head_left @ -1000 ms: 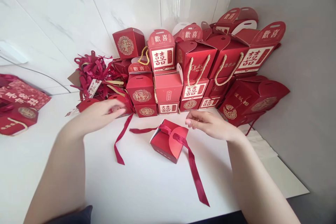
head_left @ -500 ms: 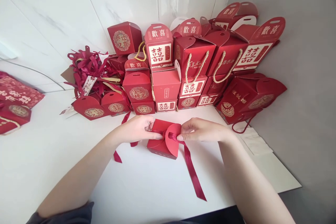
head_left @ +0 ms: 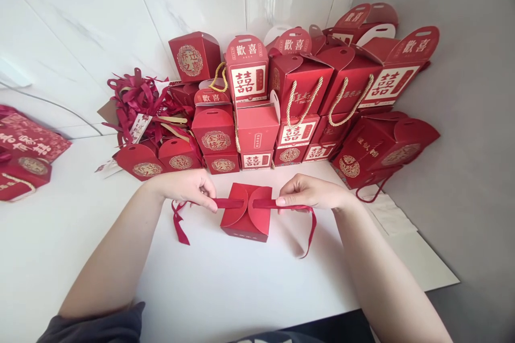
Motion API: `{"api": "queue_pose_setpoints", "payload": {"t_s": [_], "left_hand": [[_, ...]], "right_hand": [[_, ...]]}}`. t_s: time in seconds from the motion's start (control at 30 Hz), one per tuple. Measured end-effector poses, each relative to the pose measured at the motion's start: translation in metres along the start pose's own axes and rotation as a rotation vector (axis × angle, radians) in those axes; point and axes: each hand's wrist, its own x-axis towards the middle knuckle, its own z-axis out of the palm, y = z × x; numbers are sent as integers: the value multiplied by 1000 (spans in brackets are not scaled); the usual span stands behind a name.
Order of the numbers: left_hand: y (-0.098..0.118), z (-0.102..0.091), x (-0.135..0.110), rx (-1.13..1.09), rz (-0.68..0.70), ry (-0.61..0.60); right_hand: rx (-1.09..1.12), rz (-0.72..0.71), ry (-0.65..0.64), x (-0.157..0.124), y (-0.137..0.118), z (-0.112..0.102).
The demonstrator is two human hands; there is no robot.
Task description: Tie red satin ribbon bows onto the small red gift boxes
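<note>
A small red gift box (head_left: 245,228) stands on the white table between my hands, its curved top flaps folded inward. A dark red ribbon (head_left: 263,203) runs through slots in the flaps and comes out on both sides. My left hand (head_left: 191,190) pinches the ribbon left of the box, with a loose end hanging below the fingers. On the other side, my right hand (head_left: 303,193) pinches the ribbon between thumb and fingers, and its tail curls down toward the table. Both stretches between hands and box look taut. Neither hand touches the box.
Stacked red boxes (head_left: 257,126) line the back against a marbled wall. A heap of red ribbons (head_left: 134,96) lies at back left. Red bags (head_left: 32,142) rest at far left. A tilted box (head_left: 382,144) and white paper (head_left: 388,214) are at right, beside a grey wall.
Both hands have moved off the box, outward to either side, drawing the ribbon out straight through the flaps. The right-hand tail is now lifted and curled instead of lying stretched on the table.
</note>
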Motion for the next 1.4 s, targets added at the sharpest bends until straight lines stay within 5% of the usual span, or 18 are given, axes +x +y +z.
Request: {"api": "queue_pose_setpoints", "payload": {"t_s": [0.37, 0.47, 0.57, 0.67, 0.9, 1.03, 1.17, 1.4], "left_hand": [[-27, -16, -16, -179, 78, -131], [-31, -21, -26, -234, 130, -160], [-23, -27, -36, -203, 271, -147], [-2, -31, -42, -120, 451, -2], [58, -21, -48, -273, 606, 207], [82, -1, -36, -454, 757, 598], [103, 23, -13, -756, 770, 964], [113, 40, 5, -868, 603, 787]], "right_hand": [[50, -50, 51, -10, -7, -11], [-12, -47, 150, -20, -20, -18], [-86, -121, 387, -26, -39, -23], [-48, -247, 632, -24, -59, -23], [126, -456, 871, -4, -90, -6], [214, -584, 968, 7, -99, 7], [180, -565, 1011, 17, -101, 21], [206, -559, 987, 29, -98, 31]]}}
